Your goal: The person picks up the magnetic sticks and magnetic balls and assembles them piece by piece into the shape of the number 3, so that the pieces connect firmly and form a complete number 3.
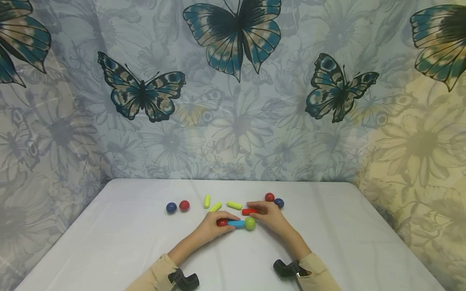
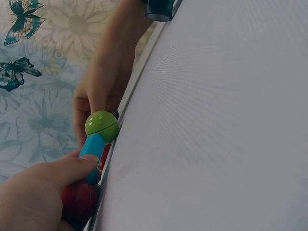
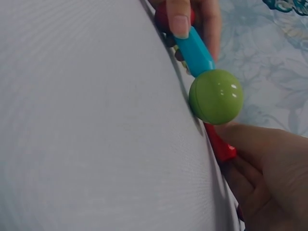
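My left hand [image 1: 210,227] pinches a light-blue stick [image 1: 236,224] between thumb and fingers. A red ball [image 2: 79,199] sits at the stick's near end, partly under that hand, and a green ball [image 3: 216,97] at its other end. The three lie in a row. Just behind the green ball, my right hand [image 1: 272,215] holds a short red stick [image 1: 249,211] by its right end, thumb in front and fingers behind. In the right wrist view, the red stick [image 3: 222,143] shows below the green ball, partly covered by the thumb.
Several yellow-green sticks [image 1: 234,205] lie behind the hands on the white table [image 1: 109,242]. A blue ball [image 1: 171,208] and a red ball [image 1: 184,205] are at left. Behind the right hand sit another red ball [image 1: 269,197] and blue ball [image 1: 279,203]. A butterfly-print cloth [image 1: 240,121] hangs behind.
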The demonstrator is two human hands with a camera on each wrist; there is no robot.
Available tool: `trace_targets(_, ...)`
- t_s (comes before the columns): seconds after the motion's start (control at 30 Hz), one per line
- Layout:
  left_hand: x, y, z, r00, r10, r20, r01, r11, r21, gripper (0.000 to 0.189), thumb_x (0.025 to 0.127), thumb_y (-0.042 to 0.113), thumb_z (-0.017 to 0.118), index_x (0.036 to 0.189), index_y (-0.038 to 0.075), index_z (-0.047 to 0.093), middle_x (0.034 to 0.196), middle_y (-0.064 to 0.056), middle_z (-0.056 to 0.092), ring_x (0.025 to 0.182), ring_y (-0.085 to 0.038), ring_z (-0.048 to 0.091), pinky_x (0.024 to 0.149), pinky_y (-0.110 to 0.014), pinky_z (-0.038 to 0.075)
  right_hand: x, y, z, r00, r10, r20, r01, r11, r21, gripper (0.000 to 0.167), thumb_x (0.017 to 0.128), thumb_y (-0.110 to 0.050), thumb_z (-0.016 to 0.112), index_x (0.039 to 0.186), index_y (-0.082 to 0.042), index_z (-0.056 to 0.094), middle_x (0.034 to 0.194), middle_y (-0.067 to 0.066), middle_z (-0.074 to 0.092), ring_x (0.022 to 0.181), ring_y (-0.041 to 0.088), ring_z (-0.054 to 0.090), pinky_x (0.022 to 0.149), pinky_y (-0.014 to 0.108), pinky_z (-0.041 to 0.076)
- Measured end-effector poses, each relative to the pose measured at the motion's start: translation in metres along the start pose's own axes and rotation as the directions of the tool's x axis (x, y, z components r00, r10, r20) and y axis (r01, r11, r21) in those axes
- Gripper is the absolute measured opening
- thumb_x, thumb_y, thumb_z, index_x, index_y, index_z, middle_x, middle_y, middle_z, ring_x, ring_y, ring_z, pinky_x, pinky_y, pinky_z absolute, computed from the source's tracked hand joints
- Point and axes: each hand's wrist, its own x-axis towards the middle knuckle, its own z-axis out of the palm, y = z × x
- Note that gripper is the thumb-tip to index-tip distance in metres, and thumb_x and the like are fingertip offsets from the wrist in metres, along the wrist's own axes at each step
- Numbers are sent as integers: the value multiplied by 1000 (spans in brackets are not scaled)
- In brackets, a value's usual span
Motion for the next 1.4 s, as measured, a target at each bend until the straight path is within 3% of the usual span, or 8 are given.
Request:
trace_targets(0.23, -1, 0, -1, 1000, -7, 4, 7, 1000, -8, 27, 86, 16, 74, 113, 20, 73, 115, 3, 73, 116, -17, 62, 96, -18, 47, 0, 1, 2, 1000, -12, -10, 12, 999, -44, 35, 84, -3, 73, 118, -7, 70, 124, 11, 69, 124, 31, 60, 103, 40, 48)
trace_targets(0.47, -1, -1, 1, 1000, -10, -10, 10, 1000, 18, 28, 86, 12, 74, 113, 17, 73, 115, 1, 73, 116, -19, 62, 97, -19, 47, -1, 1, 2, 998, -44, -52, 43, 998, -34, 32, 83, -3, 74, 114, -6, 71, 120, 11, 71, 119, 31, 62, 101, 42, 50)
trace_targets(0.67, 0, -2, -1, 1000, 2, 15, -2, 1000, 2, 28, 86, 19, 74, 114, 23, 72, 115, 6, 72, 116, -12, 61, 98, -19, 47, -2, -3, 1, 992, 18, -127, -16, 1000, 19, 30, 81, -7, 76, 111, -10, 73, 113, 8, 73, 113, 27, 66, 97, 37, 54)
trace_targets(0.93, 0, -4, -1, 1000, 7, 9, -7, 1000, 6, 28, 86, 18, 74, 114, 22, 73, 115, 4, 72, 117, -14, 61, 98, -19, 47, -2, -7, 2, 970, 136, -201, -123, 990, 76, 27, 80, -8, 78, 107, -8, 74, 107, 10, 74, 104, 25, 70, 92, 35, 57)
trace_targets(1.23, 0, -3, -1, 1000, 21, 9, -21, 1000, -1, 28, 86, 16, 74, 113, 20, 73, 114, 4, 73, 117, -17, 62, 98, -18, 47, -2, -11, 5, 956, 230, -181, -195, 962, 191, 25, 82, -7, 76, 107, -1, 72, 107, 17, 74, 99, 26, 72, 86, 32, 59)
trace_targets(1.4, 0, -4, -1, 1000, 17, 10, -17, 1000, -1, 28, 86, 16, 74, 113, 20, 73, 114, 4, 73, 117, -17, 62, 97, -17, 47, -2, -15, 7, 942, 284, -176, -247, 947, 206, 26, 83, -9, 76, 107, -1, 71, 100, 15, 76, 97, 25, 73, 84, 33, 60)
